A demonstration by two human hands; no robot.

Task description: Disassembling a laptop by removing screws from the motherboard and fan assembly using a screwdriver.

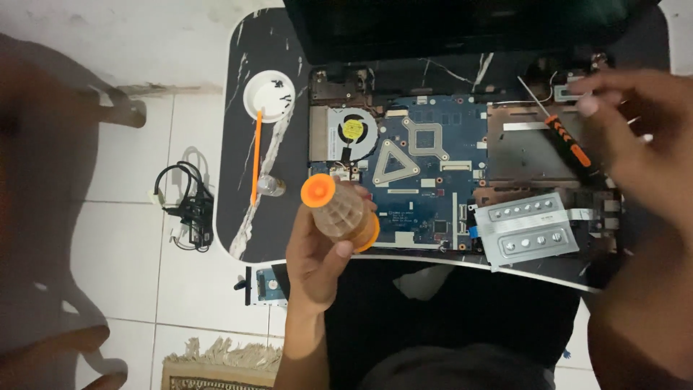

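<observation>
**Screwdriver over the open laptop, bottle held ready**

We're looking straight down at an opened laptop (462, 173) on a small dark table (245, 217), its blue board (426, 180) bare and the cooling fan (351, 130) showing at upper left. Our right hand (635, 144) is pinched around a slim screwdriver (567, 141) with a black-and-orange handle — fingers closed on the upper part of the handle, the thin shaft slanting up and left over the far right corner of the chassis. Whether the tip sits in a screw head we cannot tell; it is too fine to make out.

Our left hand (317, 249) is wrapped around a clear ribbed bottle (341, 209) with an orange cap, held at the near edge of the board, cap pointing up and left. That grip is firm, thumb across the front.

To do this well, we judge the driver wants to stand more upright over the screw, with steady downward pressure so it doesn't skate across the board. The bottle looks best kept capped and away from the exposed parts.

A grey metal bracket (527, 231) lies at the lower right of the chassis. A white dish (271, 95) with small dark bits — likely screws — sits at the table's far left, an orange stick (256, 155) resting across its rim. A coiled cable (188, 206) lies on the tiled floor.
</observation>
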